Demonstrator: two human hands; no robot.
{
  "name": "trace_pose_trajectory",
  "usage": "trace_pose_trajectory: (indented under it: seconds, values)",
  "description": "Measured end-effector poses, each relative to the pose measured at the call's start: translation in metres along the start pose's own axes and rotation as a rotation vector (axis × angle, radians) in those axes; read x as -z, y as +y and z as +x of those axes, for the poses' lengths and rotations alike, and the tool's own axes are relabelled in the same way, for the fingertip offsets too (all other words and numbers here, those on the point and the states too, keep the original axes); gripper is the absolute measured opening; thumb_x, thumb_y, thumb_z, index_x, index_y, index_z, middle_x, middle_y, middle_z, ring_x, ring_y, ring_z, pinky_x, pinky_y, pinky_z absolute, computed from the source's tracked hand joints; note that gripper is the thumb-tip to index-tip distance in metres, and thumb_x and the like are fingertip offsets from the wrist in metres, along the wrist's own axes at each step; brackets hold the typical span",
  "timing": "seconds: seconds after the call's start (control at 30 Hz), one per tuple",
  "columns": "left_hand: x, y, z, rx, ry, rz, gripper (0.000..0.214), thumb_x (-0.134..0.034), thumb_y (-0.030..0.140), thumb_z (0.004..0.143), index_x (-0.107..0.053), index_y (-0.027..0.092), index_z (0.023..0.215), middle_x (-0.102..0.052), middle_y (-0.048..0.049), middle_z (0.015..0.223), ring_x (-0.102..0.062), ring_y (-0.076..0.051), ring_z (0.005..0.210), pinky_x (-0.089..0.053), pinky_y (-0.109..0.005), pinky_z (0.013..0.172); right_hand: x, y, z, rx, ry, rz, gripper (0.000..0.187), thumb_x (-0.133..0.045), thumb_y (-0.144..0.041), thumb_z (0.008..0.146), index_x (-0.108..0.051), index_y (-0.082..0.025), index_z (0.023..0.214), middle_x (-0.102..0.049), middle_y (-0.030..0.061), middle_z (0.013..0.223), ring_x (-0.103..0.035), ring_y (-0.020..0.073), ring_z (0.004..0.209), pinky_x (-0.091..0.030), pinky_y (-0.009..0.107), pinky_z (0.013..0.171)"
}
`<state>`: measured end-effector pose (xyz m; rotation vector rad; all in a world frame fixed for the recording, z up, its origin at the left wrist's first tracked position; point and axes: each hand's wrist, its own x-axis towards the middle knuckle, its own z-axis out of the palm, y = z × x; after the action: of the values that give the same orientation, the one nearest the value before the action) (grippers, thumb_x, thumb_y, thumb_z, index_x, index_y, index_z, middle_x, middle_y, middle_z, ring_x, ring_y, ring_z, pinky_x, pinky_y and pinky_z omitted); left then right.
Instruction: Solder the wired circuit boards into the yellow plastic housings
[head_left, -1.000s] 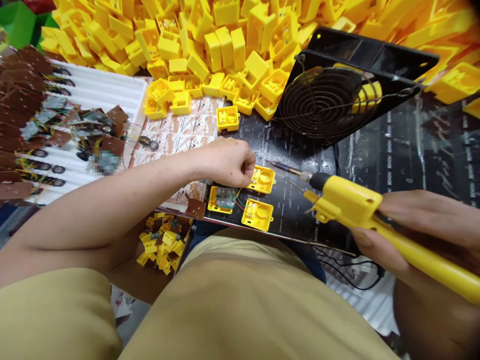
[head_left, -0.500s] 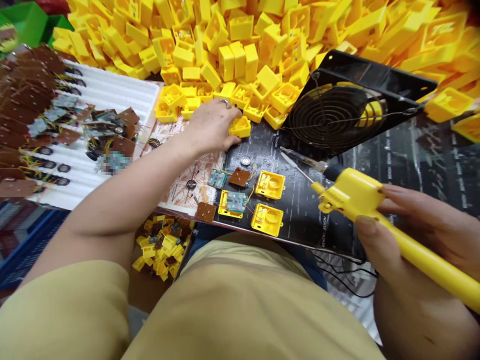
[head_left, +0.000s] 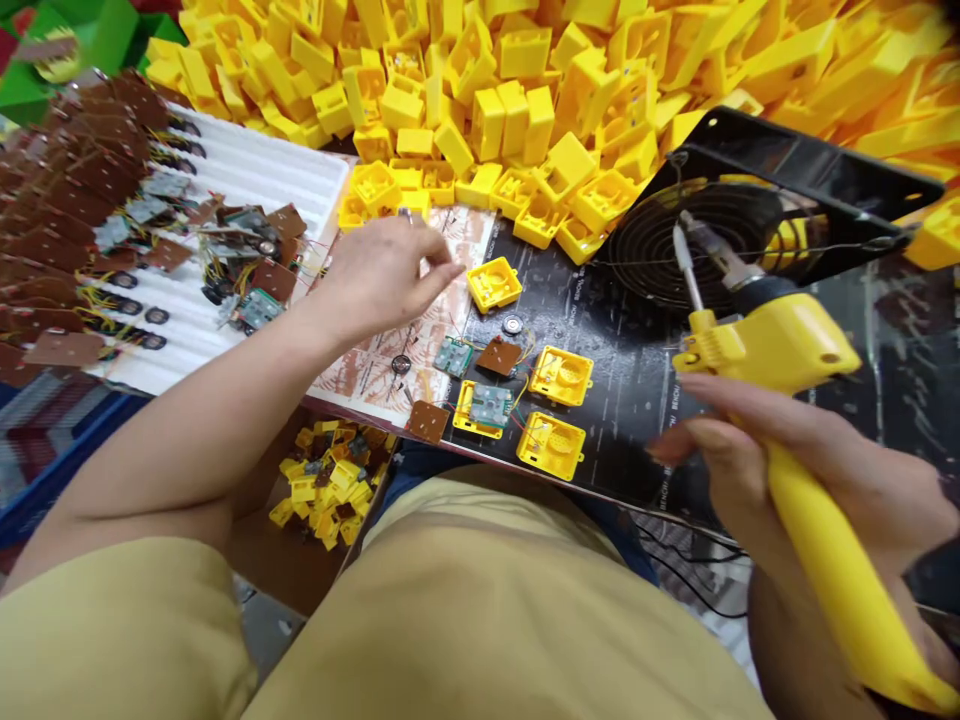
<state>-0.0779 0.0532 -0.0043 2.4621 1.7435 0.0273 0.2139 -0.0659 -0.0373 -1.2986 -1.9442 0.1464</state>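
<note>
My left hand (head_left: 386, 268) hovers over the patterned sheet, its fingers loosely bent and a little apart, nothing in them. Just right of its fingertips lies an open yellow plastic case (head_left: 495, 285). My right hand (head_left: 810, 470) is wrapped round a yellow soldering gun (head_left: 772, 335), whose tip points up in front of the fan. Between my hands, a circuit board (head_left: 491, 406) sits on a yellow case half, with wires running toward two more halves, an upper one (head_left: 561, 376) and a lower one (head_left: 551, 446). A small green board (head_left: 454, 355), a brown board (head_left: 501, 355) and a round speaker (head_left: 513, 325) lie behind them.
A big heap of yellow cases (head_left: 514, 55) fills the back. A black fan (head_left: 697, 240) leans at the right. Wired brown boards lie on a white ribbed foam tray (head_left: 247, 150) at left. Below the table edge, a carton holds yellow parts (head_left: 330, 490).
My left hand has let go of a yellow case, now on the black surface, and drawn back left. My right hand has turned the soldering gun so its tip points more upward.
</note>
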Motion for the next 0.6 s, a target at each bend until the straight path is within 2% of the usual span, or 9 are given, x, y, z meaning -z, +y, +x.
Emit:
trace_pose_trajectory:
  seconds: [0.1,0.2,0.23,0.33,0.43,0.5,0.6]
  values:
    - [-0.003,0.012,-0.012,0.052,-0.12,0.111,0.054,-0.041,0.061,0.093,-0.072,0.017,0.086,-0.068,-0.0088,0.079,-0.066,-0.027,0.09,-0.047,-0.036,0.081,-0.011,-0.009,0.017,0.035,-0.038,0.115,0.026,-0.068,-0.017,0.086,-0.065,-0.033,0.106,-0.074,-0.0031,0.094,-0.073,0.0178,0.078,-0.061,0.029,0.067]
    - [-0.016,0.018,-0.016,-0.039,-0.145,0.094,0.05,-0.048,0.061,0.09,-0.072,0.017,0.09,-0.068,-0.0085,0.08,-0.065,-0.026,0.089,-0.046,-0.033,0.076,-0.032,-0.013,0.047,0.165,-0.104,0.147,0.027,-0.067,-0.023,0.088,-0.058,-0.027,0.113,-0.07,0.0023,0.117,-0.069,0.0182,0.106,-0.058,0.029,0.088]
    - [-0.02,0.019,-0.017,-0.065,-0.149,0.056,0.044,-0.052,0.056,0.088,-0.072,0.017,0.09,-0.069,-0.0078,0.081,-0.065,-0.024,0.088,-0.045,-0.031,0.074,-0.041,-0.011,0.058,0.183,-0.134,0.147,0.027,-0.066,-0.026,0.089,-0.057,-0.026,0.115,-0.069,0.0035,0.12,-0.068,0.0189,0.109,-0.058,0.03,0.088]
    - [-0.029,0.014,-0.019,-0.071,-0.164,-0.153,0.024,-0.061,0.039,0.083,-0.07,0.017,0.08,-0.068,-0.0042,0.076,-0.062,-0.019,0.078,-0.043,-0.028,0.068,-0.07,0.001,0.087,0.246,-0.261,0.131,0.031,-0.067,-0.03,0.086,-0.057,-0.025,0.115,-0.069,0.0044,0.114,-0.069,0.0208,0.095,-0.057,0.037,0.086]
    - [-0.036,0.006,-0.023,-0.026,-0.098,-0.444,0.018,-0.062,0.032,0.079,-0.066,0.016,0.073,-0.066,-0.0013,0.07,-0.058,-0.014,0.067,-0.041,-0.025,0.063,-0.094,0.015,0.101,0.284,-0.338,0.138,0.037,-0.068,-0.033,0.083,-0.056,-0.023,0.117,-0.067,0.005,0.111,-0.066,0.0215,0.098,-0.053,0.041,0.093]
    - [-0.041,0.002,-0.025,-0.016,-0.052,-0.586,0.017,-0.062,0.031,0.078,-0.065,0.015,0.072,-0.066,-0.0004,0.068,-0.057,-0.012,0.064,-0.042,-0.025,0.061,-0.105,0.021,0.105,0.278,-0.352,0.134,0.04,-0.066,-0.037,0.084,-0.053,-0.021,0.12,-0.065,0.0063,0.11,-0.064,0.0214,0.098,-0.052,0.04,0.092]
    - [-0.045,0.0,-0.027,-0.019,-0.03,-0.68,0.018,-0.063,0.032,0.077,-0.066,0.015,0.072,-0.067,-0.0003,0.068,-0.058,-0.011,0.063,-0.043,-0.024,0.061,-0.115,0.025,0.106,0.229,-0.378,0.086,0.047,-0.066,-0.043,0.085,-0.05,-0.02,0.123,-0.065,0.0041,0.1,-0.062,0.0183,0.084,-0.052,0.034,0.079]
